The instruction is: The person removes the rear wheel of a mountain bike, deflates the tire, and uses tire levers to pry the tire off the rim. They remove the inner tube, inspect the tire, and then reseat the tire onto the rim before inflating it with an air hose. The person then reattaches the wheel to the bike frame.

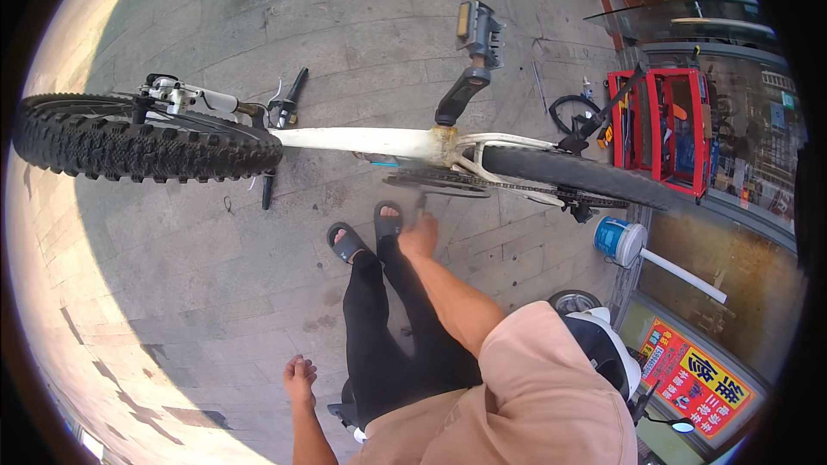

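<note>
A white-framed bicycle (362,141) stands upside down in front of me, its handlebar grips on the paving. Its knobby front wheel (146,151) is at the left and its rear wheel (568,170) at the right. My right hand (419,234) reaches to just below the near-side chainring (439,181), which is smeared by motion. The fingers there are blurred too, and whether they hold the near pedal I cannot tell. A far-side pedal (480,32) points away on its crank arm. My left hand (300,376) hangs low beside my leg, fingers loosely curled, with nothing visible in it.
A red tool rack (662,129) stands at the right by the shopfront, with a black coiled tube (573,114) beside it. Nearer are a blue-and-white bucket (618,241), a white pipe (685,275) and a red-and-yellow sign (698,379). A parked scooter (603,340) sits behind my right arm.
</note>
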`<action>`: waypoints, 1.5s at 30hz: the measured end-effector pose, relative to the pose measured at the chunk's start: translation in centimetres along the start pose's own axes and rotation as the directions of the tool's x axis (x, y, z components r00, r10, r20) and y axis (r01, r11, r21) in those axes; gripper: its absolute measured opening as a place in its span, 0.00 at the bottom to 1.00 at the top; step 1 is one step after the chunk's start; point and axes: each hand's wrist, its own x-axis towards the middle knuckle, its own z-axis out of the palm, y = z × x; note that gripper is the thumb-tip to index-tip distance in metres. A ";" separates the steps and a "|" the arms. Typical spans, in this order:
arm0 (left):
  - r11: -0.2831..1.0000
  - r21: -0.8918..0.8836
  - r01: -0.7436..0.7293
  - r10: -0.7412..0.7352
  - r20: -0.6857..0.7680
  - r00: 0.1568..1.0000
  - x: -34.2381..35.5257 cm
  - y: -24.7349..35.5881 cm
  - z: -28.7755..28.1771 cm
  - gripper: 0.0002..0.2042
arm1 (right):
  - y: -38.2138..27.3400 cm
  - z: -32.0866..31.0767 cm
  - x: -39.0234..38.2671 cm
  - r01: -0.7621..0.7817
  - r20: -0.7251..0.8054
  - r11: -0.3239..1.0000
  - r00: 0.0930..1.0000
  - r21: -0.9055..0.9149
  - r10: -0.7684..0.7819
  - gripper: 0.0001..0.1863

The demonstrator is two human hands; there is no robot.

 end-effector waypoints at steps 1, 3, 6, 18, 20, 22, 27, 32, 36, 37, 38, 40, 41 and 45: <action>1.000 0.001 -0.006 0.006 -0.008 1.000 -0.1 0.3 -0.4 0.13 | -0.8 4.4 -0.8 0.059 0.066 0.987 0.995 0.150 -0.069 0.18; 0.999 0.039 0.013 -0.013 -0.007 1.000 -0.7 -0.2 -0.4 0.13 | -9.1 0.6 -4.2 -0.059 0.381 0.941 0.922 0.333 -0.076 0.16; 0.993 0.116 0.025 -0.027 0.017 0.999 -1.7 0.1 0.0 0.14 | -12.8 -8.3 -8.1 -0.068 0.424 0.745 0.855 0.663 -0.299 0.13; 0.979 0.139 -0.147 0.126 0.144 0.982 -5.4 4.1 3.9 0.15 | -12.2 -13.2 -8.6 -0.058 0.433 0.664 0.799 0.746 -0.416 0.15; 0.979 0.143 -0.145 0.123 0.152 0.981 -5.8 4.3 4.1 0.15 | -12.0 -13.7 -8.4 -0.096 0.478 0.681 0.782 0.726 -0.399 0.16; 0.981 0.143 -0.129 0.104 0.174 0.979 -5.5 3.7 3.5 0.15 | -11.9 -13.9 -8.2 -0.101 0.495 0.692 0.772 0.715 -0.398 0.16; 0.987 0.123 -0.106 0.094 0.099 0.991 -6.4 2.7 3.5 0.11 | -11.9 -14.3 -8.5 -0.101 0.474 0.724 0.815 0.682 -0.333 0.12; 0.986 0.125 -0.113 0.105 0.072 0.992 -7.5 3.1 4.2 0.11 | -11.7 -14.0 -8.4 -0.080 0.467 0.739 0.819 0.669 -0.334 0.17; 0.984 0.107 -0.145 0.134 0.101 0.986 -7.7 3.8 4.2 0.15 | -12.4 -15.0 -8.3 -0.088 0.448 0.732 0.838 0.675 -0.312 0.23; 0.983 0.099 -0.154 0.142 0.116 0.983 -7.8 3.8 4.1 0.17 | -12.7 -14.7 -8.4 -0.064 0.458 0.766 0.832 0.639 -0.313 0.24; 0.981 0.107 -0.164 0.156 0.086 0.984 -8.3 4.1 4.6 0.17 | -13.0 -14.0 -8.3 -0.038 0.469 0.799 0.826 0.600 -0.313 0.24; 0.978 0.127 -0.167 0.164 0.030 0.986 -9.7 4.4 5.3 0.17 | -13.7 -12.7 -7.7 -0.090 0.561 0.807 0.763 0.584 -0.321 0.24; 0.979 0.127 -0.157 0.155 0.032 0.987 -9.1 3.6 4.6 0.18 | -13.9 -11.2 -7.2 -0.062 0.564 0.817 0.752 0.574 -0.339 0.22; 0.991 0.053 -0.125 0.126 -0.001 0.992 -8.8 1.3 4.0 0.17 | -11.2 -2.1 -4.2 -0.168 0.566 0.880 0.814 0.444 -0.130 0.25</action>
